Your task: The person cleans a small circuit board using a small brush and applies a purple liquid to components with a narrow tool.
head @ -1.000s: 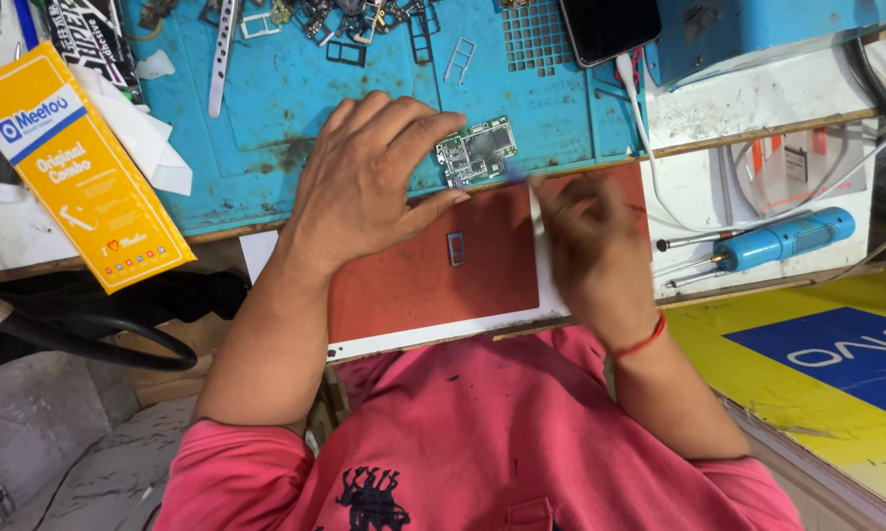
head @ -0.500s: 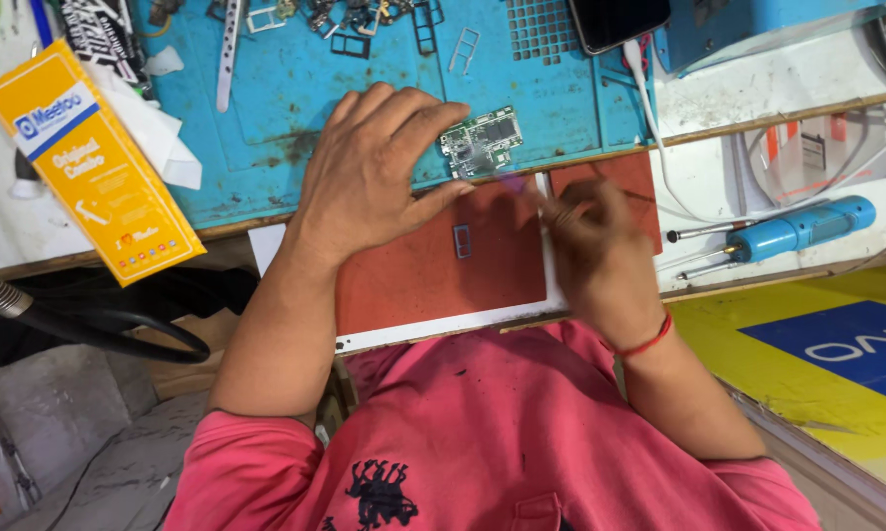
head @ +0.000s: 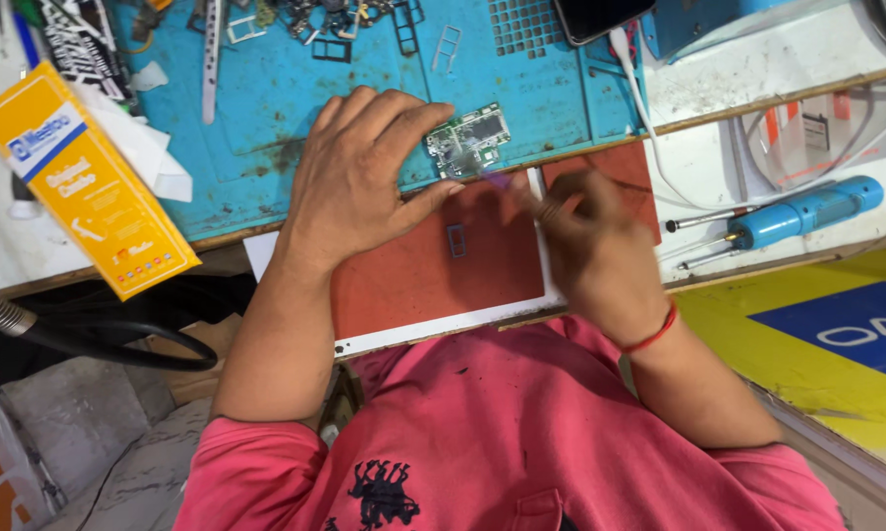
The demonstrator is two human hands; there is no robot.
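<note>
Two hands (left hand (head: 359, 182), right hand (head: 595, 251)) flank circuit board (head: 467, 141).

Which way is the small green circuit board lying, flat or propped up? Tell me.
Flat. The circuit board lies face up on the blue mat, and the left hand's fingertips press its edge; no side is lifted.

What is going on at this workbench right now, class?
A person in a pink shirt works at a cluttered bench. The left hand lies flat on the blue mat, fingertips pinning a small green circuit board at the mat's near edge. The right hand, blurred, hovers over a red pad beside the board; what it holds cannot be made out. A blue screwdriver lies off to the right.
</note>
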